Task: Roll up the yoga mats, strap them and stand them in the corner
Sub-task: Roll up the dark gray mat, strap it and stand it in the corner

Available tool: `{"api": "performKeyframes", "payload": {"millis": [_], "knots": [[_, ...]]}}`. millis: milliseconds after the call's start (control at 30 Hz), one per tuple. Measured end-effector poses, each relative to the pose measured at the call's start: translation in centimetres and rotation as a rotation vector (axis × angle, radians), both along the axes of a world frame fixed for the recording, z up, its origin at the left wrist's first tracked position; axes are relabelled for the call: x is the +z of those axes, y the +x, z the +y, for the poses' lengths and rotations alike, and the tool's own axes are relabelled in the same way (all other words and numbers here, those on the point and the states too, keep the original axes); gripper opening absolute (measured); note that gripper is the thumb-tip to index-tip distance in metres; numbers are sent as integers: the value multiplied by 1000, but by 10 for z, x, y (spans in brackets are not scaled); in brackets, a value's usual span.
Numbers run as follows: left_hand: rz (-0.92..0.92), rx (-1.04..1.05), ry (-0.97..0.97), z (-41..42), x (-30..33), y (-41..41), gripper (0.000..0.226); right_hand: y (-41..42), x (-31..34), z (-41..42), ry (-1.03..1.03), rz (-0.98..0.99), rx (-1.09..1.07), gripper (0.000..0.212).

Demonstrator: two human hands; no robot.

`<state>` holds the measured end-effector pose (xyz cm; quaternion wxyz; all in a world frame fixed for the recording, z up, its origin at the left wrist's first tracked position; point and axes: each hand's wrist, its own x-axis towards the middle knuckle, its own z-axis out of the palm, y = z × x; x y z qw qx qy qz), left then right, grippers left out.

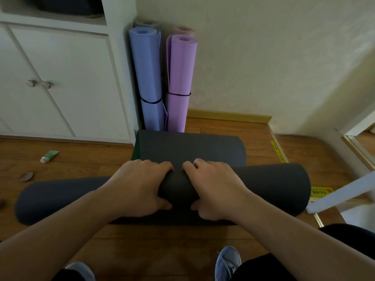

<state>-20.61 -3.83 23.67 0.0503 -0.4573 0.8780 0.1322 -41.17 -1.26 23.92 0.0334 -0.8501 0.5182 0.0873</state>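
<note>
A dark grey yoga mat (272,185) lies across the wooden floor as a thick roll, with its unrolled end (190,147) stretching away toward the corner. My left hand (140,185) and my right hand (215,187) grip the roll's middle side by side, fingers curled over the top and thumbs underneath. In the corner stand a rolled blue mat (148,78) and a rolled purple mat (180,82), each bound by a thin black strap. Behind them show the tops of two more rolled mats, one grey (145,23) and one pink (183,29).
A white cabinet (60,82) with two knobs stands left of the corner. A green tube (49,156) and a brown disc (26,176) lie on the floor at left. A white bar (343,192) and a yellow label (321,193) are at right. My shoes (228,262) are below.
</note>
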Motion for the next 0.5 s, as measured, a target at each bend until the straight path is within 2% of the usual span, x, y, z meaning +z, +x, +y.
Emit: {"api": "performKeyframes", "payload": {"millis": [133,200,267,400,500], "knots": [[27,-2,73,6,-6,0,83,-6,6,-3,93,-13,-6,65],[8,-23,24,7,-13,2,102,-8,8,-5,134,-26,-18,58],[-23,-25,-39,6,-17,1,108,-9,9,-7,158,-40,-35,58],[8,-17,-78,4,-14,-6,89,-14,7,-7,184,-30,-73,82],[18,-18,-44,1,-12,-8,79,-11,0,-1,113,46,-68,106]]}}
